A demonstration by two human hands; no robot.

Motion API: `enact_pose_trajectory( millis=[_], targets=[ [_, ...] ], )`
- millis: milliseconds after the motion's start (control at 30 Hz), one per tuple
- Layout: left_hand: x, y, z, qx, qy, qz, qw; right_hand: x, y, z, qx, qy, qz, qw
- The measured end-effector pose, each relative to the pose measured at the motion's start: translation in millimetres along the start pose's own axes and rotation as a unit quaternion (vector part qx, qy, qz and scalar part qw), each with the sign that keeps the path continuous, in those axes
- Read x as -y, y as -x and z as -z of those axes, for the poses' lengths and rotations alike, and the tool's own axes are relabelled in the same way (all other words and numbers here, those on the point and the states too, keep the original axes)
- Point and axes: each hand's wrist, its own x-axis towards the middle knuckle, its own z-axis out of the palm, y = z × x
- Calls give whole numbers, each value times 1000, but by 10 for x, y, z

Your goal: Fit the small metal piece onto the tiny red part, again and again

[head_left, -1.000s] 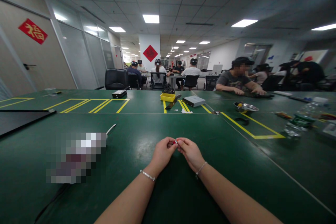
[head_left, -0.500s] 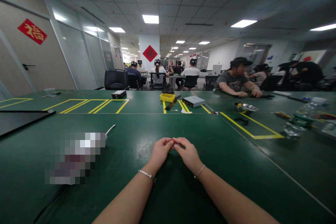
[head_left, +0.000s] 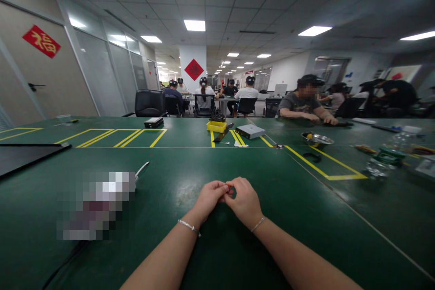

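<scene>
Over the green table point(head_left: 163, 244), my left hand point(head_left: 209, 200) and my right hand point(head_left: 246, 203) meet at the fingertips, both closed in a pinch. A tiny orange-red piece point(head_left: 229, 185) shows between them, mostly covered by the fingers and too small to name. The left thumb lies across the meeting point, while the right thumb and index finger curl into a ring. Each wrist wears a thin bracelet.
Left of my hands lies a blurred-out object point(head_left: 98, 208) with a dark cord. Farther off are a yellow bin point(head_left: 216, 127), a grey metal box point(head_left: 250, 132), a metal bowl point(head_left: 321, 139) and a plastic bottle point(head_left: 387, 156). A co-worker point(head_left: 302, 102) leans on the far right side.
My right hand has rolled, its fingers curling more around the fingertips of the left. The orange-red piece is more covered now. The co-worker's arms have shifted slightly.
</scene>
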Motion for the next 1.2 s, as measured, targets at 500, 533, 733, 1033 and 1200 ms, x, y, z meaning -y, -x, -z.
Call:
enact_pose_trajectory(
  millis=[500,533,733,1033,1200],
  targets=[
    [43,11,41,51,71,4,996,-12,-8,25,27,-7,-11,1000],
    [39,15,39,51,70,6,996,-13,-10,27,28,2,-12,1000],
    [31,16,18,54,58,16,997,-4,-3,36,41,28,-3,999],
    [4,19,31,33,64,25,997,-558,-207,480,38,125,-94,987],
    [18,7,31,29,45,9,999,-1433,-100,1195,65,295,-293,907]
  ],
)
